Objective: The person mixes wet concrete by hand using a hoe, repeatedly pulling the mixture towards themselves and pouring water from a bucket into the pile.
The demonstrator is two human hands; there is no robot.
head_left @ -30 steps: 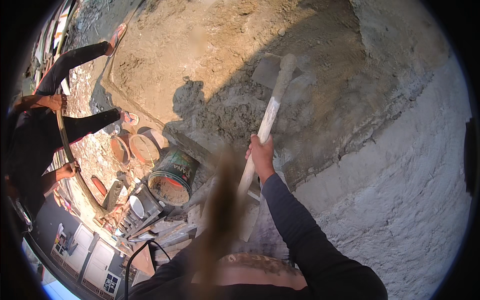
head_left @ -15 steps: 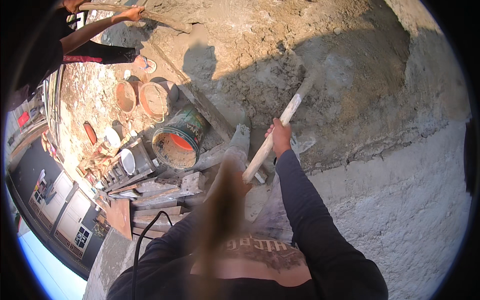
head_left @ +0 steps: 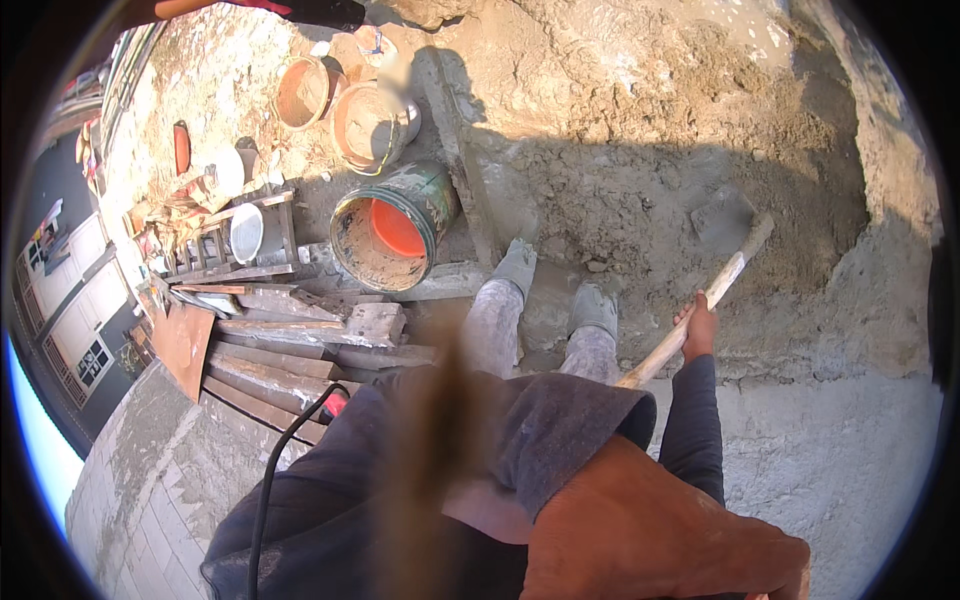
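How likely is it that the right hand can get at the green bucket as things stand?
Probably not: the right hand is closed around the hoe's wooden handle, and both lower legs stand between that hand and the green bucket.

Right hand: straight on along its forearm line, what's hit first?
Besides the wooden handle in its grip, the right hand would probably meet the grey blade at the handle's far end. Depth is unclear, so the muddy ground might come first.
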